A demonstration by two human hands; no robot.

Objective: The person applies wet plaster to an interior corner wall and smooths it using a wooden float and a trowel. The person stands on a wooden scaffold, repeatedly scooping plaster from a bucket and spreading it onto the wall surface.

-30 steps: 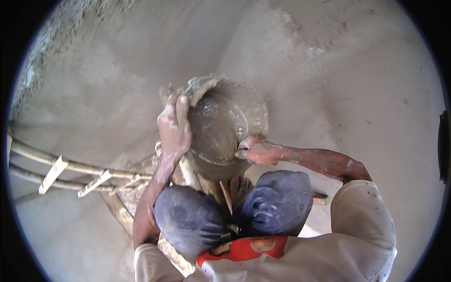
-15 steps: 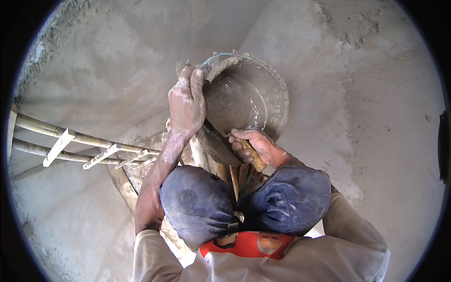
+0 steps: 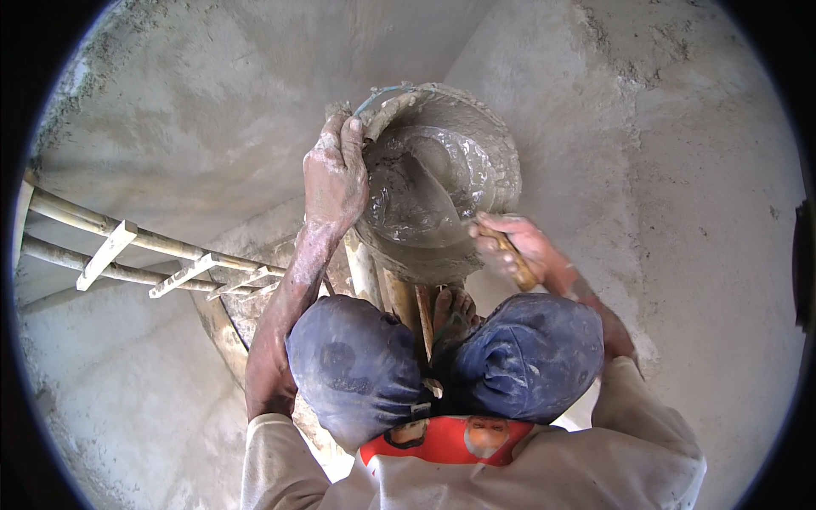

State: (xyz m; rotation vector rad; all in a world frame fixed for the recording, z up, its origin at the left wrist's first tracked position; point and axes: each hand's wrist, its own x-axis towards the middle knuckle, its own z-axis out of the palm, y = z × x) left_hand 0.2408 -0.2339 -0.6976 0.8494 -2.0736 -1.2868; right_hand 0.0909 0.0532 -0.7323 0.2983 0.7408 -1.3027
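A mortar-crusted bucket [image 3: 503, 140] hangs tilted in front of my knees, with wet grey cement slurry [image 3: 393, 204] inside. My left hand [image 3: 334, 183] is closed on its left rim, where a thin blue-green handle [image 3: 384, 90] also shows. At the bucket's near right side, my right hand [image 3: 535, 248] is closed round the wooden handle of a trowel [image 3: 515, 259]. The trowel's blade reaches over the rim into the slurry and is coated grey, so its outline is hard to make out. The right fingers are slightly blurred.
Bamboo poles with pale wooden rungs, like a ladder [image 3: 161, 249], stretch along the left. Grey plastered walls [image 3: 680, 255] surround me. Below the bucket are upright poles [image 3: 364, 270] and a bare foot [image 3: 455, 308], beside my blue-clad knees [image 3: 523, 357].
My right hand has moved right and slightly up with the trowel, whose blade has gone from the bucket's near side into it. The bucket has tipped, showing more slurry. My left hand keeps its hold.
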